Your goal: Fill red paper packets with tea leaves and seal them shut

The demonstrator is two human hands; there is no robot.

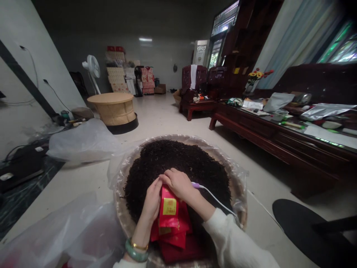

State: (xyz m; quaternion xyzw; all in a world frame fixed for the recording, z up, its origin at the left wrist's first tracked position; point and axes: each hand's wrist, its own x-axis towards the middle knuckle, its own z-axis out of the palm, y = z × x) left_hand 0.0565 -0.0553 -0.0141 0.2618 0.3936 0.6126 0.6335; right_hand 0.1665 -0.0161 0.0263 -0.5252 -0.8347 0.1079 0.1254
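Note:
A wide round basket (237, 186) lined with clear plastic holds a heap of dark loose tea leaves (178, 160). My left hand (152, 203) grips a small red packet (169, 206) with a yellow label, held upright over the leaves. My right hand (178, 184) is closed at the packet's top edge, fingers pinched together against it. Below the packet lies a stack of more red packets (173, 238) at the basket's near rim. A white cable with a purple plug (195, 185) runs along my right wrist. A green bangle and a gold bracelet sit on my left wrist.
Crumpled clear plastic bags (83, 143) lie on the floor to the left and near left. A round wooden drum (113, 108) and a fan (92, 69) stand behind. A long dark wooden table (279, 137) with foil bags runs along the right. A black round object (306, 230) lies at lower right.

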